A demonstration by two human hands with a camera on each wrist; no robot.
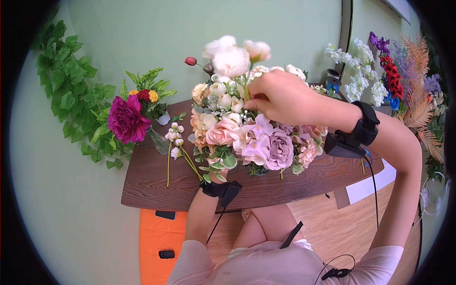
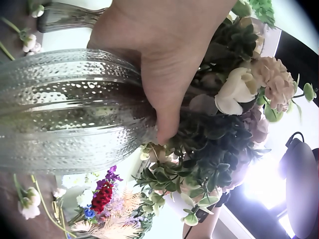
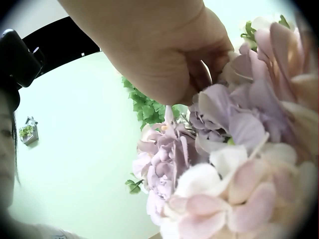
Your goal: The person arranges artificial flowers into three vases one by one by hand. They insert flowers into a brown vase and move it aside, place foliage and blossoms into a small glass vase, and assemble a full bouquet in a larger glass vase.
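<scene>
My right hand (image 1: 280, 95) pinches the green stem of a white flower spray (image 1: 230, 61) above the bouquet, with the blooms standing over its top. In the right wrist view the fingertips are partly hidden behind lilac petals (image 3: 244, 124). Below, my left hand (image 2: 154, 55) grips the neck of a ribbed glass vase (image 2: 65, 109), thumb curled round it just under the leaves. The vase holds a full bouquet: a pink rose (image 1: 222, 131), a mauve rose (image 1: 279, 149), white blooms and peach ones. In the head view most of the left hand is hidden under the foliage.
On the dark wooden table (image 1: 156, 190) lie loose white-flowered stems (image 1: 175, 152). A second vase with a magenta bloom (image 1: 127, 118) stands at left. Ribbon spools (image 1: 333, 83) and tall coloured flowers (image 1: 392, 76) are at right. A red bud (image 1: 190, 61) is behind the bouquet.
</scene>
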